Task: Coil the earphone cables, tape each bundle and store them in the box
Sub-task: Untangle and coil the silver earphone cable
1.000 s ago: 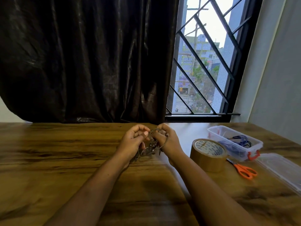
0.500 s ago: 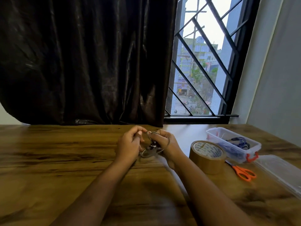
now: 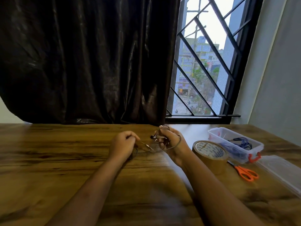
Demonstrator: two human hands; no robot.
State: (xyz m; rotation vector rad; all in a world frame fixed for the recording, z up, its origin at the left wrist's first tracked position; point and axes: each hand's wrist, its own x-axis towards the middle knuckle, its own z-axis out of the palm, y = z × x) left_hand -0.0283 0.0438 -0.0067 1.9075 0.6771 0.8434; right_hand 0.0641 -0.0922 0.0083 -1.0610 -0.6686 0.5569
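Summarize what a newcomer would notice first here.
Centre frame, the right hand has a grey earphone cable looped round its fingers, and the left hand pinches a stretch of it. Right of them sit a brown tape roll, orange scissors and an open clear box holding a blue cable.

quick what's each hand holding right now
Left hand: fingers curled, pinching the loose end of the earphone cable.
Right hand: fingers curled round the coiled part of the same cable.

Tabletop (image 3: pixel 57 152) open leftward — tape roll (image 3: pixel 210 158), scissors (image 3: pixel 246 173), box (image 3: pixel 215 136) crowd the right.
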